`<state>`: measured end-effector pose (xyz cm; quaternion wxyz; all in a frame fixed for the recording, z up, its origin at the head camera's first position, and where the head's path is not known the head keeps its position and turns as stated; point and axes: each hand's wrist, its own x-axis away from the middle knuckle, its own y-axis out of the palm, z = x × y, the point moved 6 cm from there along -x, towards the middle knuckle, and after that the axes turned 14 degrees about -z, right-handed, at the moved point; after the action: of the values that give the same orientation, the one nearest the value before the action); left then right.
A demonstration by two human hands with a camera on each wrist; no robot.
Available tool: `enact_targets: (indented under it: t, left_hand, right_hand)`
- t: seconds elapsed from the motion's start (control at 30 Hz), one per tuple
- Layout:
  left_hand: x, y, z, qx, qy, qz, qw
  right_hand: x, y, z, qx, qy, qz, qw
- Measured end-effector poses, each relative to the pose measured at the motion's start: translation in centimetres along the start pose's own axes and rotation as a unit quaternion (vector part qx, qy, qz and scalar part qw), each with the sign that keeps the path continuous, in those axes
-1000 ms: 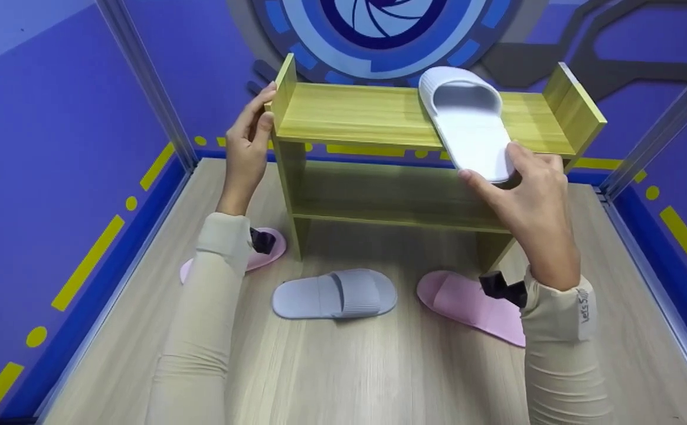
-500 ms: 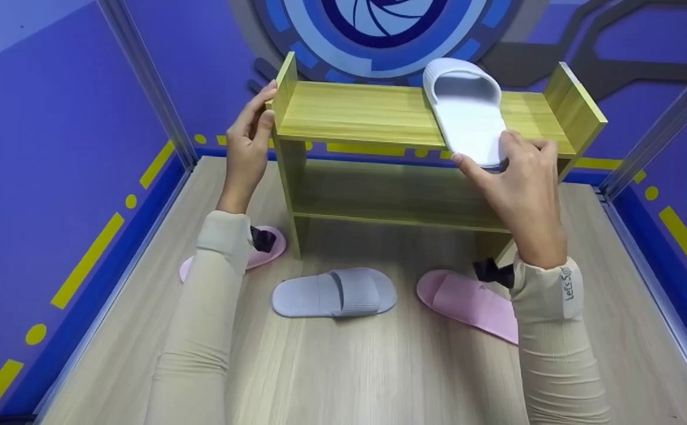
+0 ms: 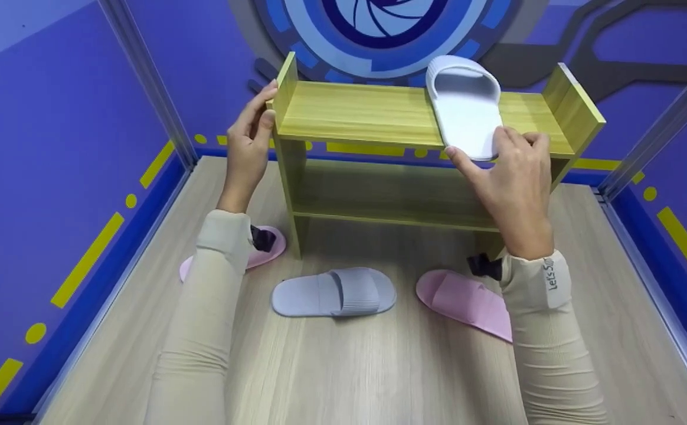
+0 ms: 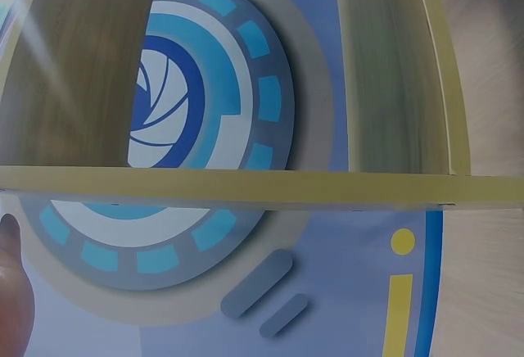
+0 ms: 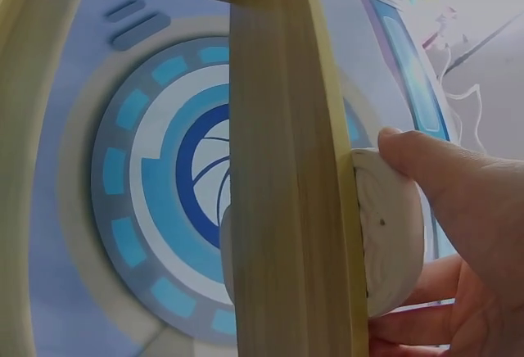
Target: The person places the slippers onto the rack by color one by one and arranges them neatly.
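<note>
A white slide slipper (image 3: 468, 121) lies toe-inward on the top board of the yellow-green wooden rack (image 3: 361, 115), right of the middle, its heel end over the front edge. My right hand (image 3: 517, 183) pinches that heel end between thumb and fingers. In the right wrist view, the slipper's heel (image 5: 391, 234) sits against the board edge beside my thumb. My left hand (image 3: 248, 147) touches the outside of the rack's left side panel (image 3: 286, 94) with extended fingers. Only a thumb (image 4: 12, 283) of it shows clearly in the left wrist view.
A light grey-blue slipper (image 3: 334, 293) lies on the wooden floor before the rack. One pink slipper (image 3: 464, 302) is at the right, partly behind my right sleeve; another pink slipper (image 3: 270, 251) is behind my left sleeve. Blue walls stand behind and at both sides.
My right hand has moved inward and slightly left, sliding the white slipper farther back on the top board. The left hand stays at the side panel.
</note>
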<state>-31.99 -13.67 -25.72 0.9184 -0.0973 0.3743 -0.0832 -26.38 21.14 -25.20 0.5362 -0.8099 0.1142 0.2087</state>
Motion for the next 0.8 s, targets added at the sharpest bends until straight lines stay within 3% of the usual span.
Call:
enact_targets:
  t: [0.3, 0.6, 0.8]
  left_hand:
    - [-0.1, 0.0, -0.2, -0.009, -0.003, -0.001, 1.0]
    - [-0.2, -0.6, -2.7, -0.008, 0.011, 0.004, 0.9999]
    - [-0.2, -0.3, -2.1, -0.002, 0.0, 0.001, 1.0]
  right_hand:
    - [0.0, 0.1, 0.0, 0.017, -0.01, 0.018, 0.9996]
    - [0.3, 0.0, 0.0, -0.003, -0.029, 0.018, 0.9994]
    - [0.5, -0.1, 0.3, -0.023, -0.011, -0.011, 0.9996]
